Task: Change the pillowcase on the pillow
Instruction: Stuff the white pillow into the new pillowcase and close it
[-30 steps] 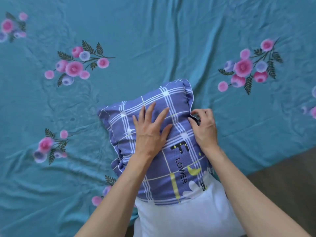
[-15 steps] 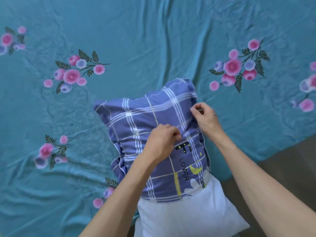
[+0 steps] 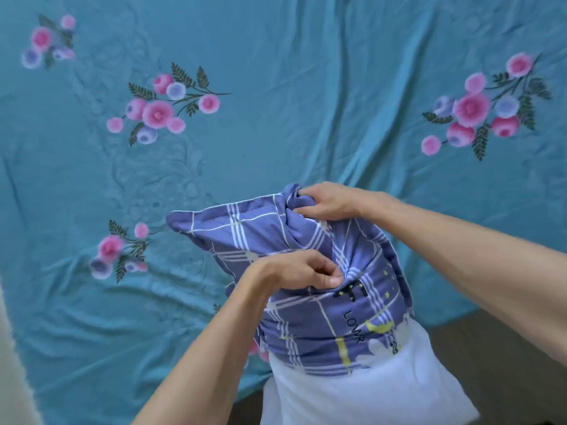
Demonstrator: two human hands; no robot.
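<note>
both hands (image 3: 302, 273) (image 3: 325, 201) clenched, fingers curled

**Our bare arms and hands**

We see our two forearms uncovered along their whole visible length, with no sleeve, cuff or glove on them. Our bare left hand (image 3: 299, 271) enters from about 7 o'clock and our bare right hand (image 3: 325, 200) from about 3 o'clock. Our fingers and wrists carry nothing; the nails we can see are short and plain.

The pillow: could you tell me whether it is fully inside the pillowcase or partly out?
Partly out: the pillow's white near end shows bare below the pillowcase's edge.
</note>
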